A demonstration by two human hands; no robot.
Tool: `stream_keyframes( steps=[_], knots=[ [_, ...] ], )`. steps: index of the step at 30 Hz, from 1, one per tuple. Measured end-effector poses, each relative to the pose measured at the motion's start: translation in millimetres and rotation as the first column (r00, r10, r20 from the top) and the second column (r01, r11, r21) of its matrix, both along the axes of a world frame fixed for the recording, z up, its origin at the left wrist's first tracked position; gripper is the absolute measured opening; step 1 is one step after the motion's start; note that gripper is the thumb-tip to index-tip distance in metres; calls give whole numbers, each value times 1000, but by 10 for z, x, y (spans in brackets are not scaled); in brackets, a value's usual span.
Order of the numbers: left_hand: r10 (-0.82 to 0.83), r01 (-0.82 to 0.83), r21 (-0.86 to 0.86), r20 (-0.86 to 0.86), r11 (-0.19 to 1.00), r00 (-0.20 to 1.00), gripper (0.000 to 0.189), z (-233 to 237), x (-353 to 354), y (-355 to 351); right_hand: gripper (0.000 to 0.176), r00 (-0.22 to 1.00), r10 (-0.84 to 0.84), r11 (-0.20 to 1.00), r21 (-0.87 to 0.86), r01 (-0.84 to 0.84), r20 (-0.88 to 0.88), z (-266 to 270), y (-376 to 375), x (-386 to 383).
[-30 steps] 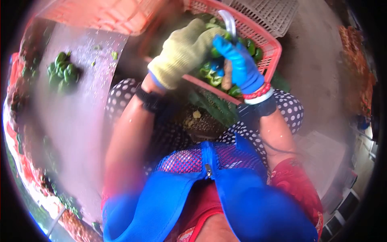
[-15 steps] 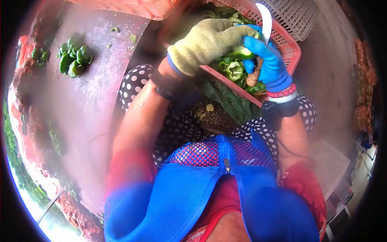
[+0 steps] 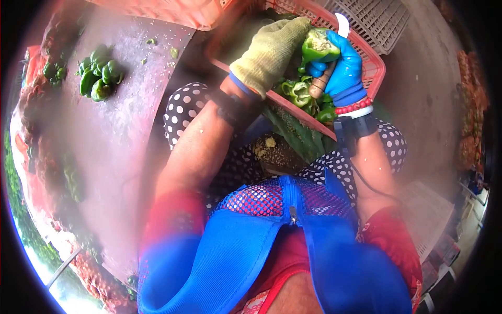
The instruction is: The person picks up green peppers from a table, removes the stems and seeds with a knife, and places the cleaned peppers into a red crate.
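My right hand point(image 3: 346, 68), in a blue glove, is closed around the wooden handle of a knife point(image 3: 320, 83). Its pale curved blade points up past the fingers. A cut green bell pepper point(image 3: 318, 48) shows its seedy inside between my two hands, with blue fingers against its right side. My left hand point(image 3: 272, 55) wears a yellowish knit glove and is closed at the pepper's left edge; its fingertips are partly hidden. Below both hands, cut green pepper pieces point(image 3: 299, 95) lie in a pink plastic crate point(image 3: 374, 68).
Several whole green peppers point(image 3: 99, 73) are piled on the seed-strewn surface point(image 3: 125, 120) to the left. A pale grey crate point(image 3: 381, 21) stands beyond the pink one. Another pink crate point(image 3: 172, 10) is at the top. Seeds lie on a dark surface point(image 3: 280, 152) between my knees.
Both hands have come slightly lower and drawn apart a little. The pepper has turned so that its cut, seedy face now shows. The knife remains in my right hand.
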State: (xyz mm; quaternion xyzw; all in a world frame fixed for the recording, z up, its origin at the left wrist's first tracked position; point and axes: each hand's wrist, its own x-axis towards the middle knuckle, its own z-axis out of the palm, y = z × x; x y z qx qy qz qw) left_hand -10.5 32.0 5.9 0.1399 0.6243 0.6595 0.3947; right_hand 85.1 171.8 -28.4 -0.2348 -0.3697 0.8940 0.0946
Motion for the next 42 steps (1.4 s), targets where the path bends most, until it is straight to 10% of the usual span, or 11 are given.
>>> stream_keyframes(
  steps=[8,11,20,24,28,32,36,42],
  knots=[
    [-380,365,114,373,924,846,36,37,-175,-105,33,987,95,820,552,-150,126,97,357,220],
    [-317,321,36,-82,947,945,43,1,-16,-46,33,994,86,655,748,-111,72,125,259,191],
    [-323,308,121,134,943,937,31,221,-11,-140,54,971,237,966,117,-232,-33,96,14,212],
    [-292,292,-38,0,956,956,33,-100,-6,-165,61,966,174,745,617,-255,190,156,-54,187],
    [-210,204,-63,-105,977,972,32,-335,80,-135,48,990,140,613,788,-62,-32,-102,-88,49],
    [-40,2,-132,-290,991,956,21,-316,247,-76,55,988,-72,423,902,-90,133,-379,-107,-21],
    [-201,156,-278,-140,948,970,30,-74,79,-41,65,931,82,749,594,-292,355,247,-113,89],
    [-235,229,-71,-75,971,969,33,-184,57,-72,76,939,149,696,641,-323,311,376,-23,143]
  ],
)
